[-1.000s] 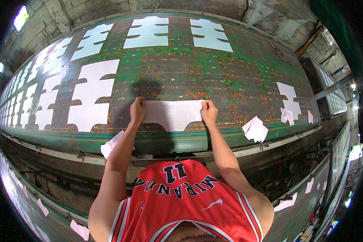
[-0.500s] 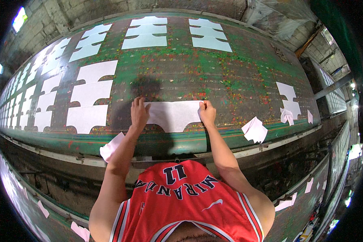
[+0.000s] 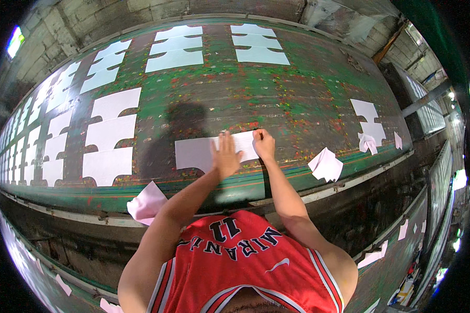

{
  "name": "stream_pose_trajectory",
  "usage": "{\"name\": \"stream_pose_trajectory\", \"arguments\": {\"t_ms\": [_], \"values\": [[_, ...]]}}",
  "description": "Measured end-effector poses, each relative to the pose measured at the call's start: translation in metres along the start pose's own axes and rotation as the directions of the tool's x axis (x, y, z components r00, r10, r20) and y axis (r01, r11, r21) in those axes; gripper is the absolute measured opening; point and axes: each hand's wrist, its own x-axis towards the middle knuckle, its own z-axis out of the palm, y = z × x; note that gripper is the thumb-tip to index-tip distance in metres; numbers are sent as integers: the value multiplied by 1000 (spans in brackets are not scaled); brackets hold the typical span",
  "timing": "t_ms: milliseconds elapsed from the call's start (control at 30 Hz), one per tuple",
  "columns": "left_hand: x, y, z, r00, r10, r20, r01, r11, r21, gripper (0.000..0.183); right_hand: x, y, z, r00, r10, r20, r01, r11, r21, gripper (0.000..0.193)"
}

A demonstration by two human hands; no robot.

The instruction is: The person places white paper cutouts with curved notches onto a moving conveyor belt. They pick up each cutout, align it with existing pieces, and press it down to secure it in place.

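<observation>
A white cut cloth piece (image 3: 192, 152) with a curved notch in its near edge lies on the long paint-stained table (image 3: 297, 122), close to the near side. My left hand (image 3: 226, 155) rests flat on the middle of it with fingers spread, covering part of the cloth. At the cloth's right end, my right hand (image 3: 265, 145) has its fingers closed on the far corner. Left of this piece, a column of similar white pieces (image 3: 109, 128) lies flat with edges meeting.
More white pieces (image 3: 175, 46) lie in columns along the far side and to the left. Crumpled cloths (image 3: 326, 165) sit near the front edge on the right; another folded cloth (image 3: 147, 202) hangs over the edge by my left forearm. A second table stands behind me.
My left hand has moved from the cloth's left end rightward to its middle and now lies flat. My right hand stays at the right corner. The view has shifted slightly.
</observation>
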Motion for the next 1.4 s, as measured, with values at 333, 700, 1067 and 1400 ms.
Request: {"name": "stream_pose_trajectory", "arguments": {"t_ms": [333, 700, 1067, 1400], "values": [[37, 53, 3, 983, 184, 22, -176, 963, -202, 75, 11, 31, -80, 966, 251, 62, -254, 870, 422, 29], [-117, -74, -72, 987, 90, -134, -108, 985, -138, 52, -36, 5, -49, 889, 212, 407, -339, 901, 271, 21], [-216, -209, -79, 833, -532, -153, 529, 846, -64, 32, -101, -84, 18, 647, -189, 739, 149, 981, 121, 23], [-184, -209, -61, 881, -442, -169, 372, 868, -329, 25, -81, -89, 38, 768, -266, 583, 335, 942, -13, 14]]}}
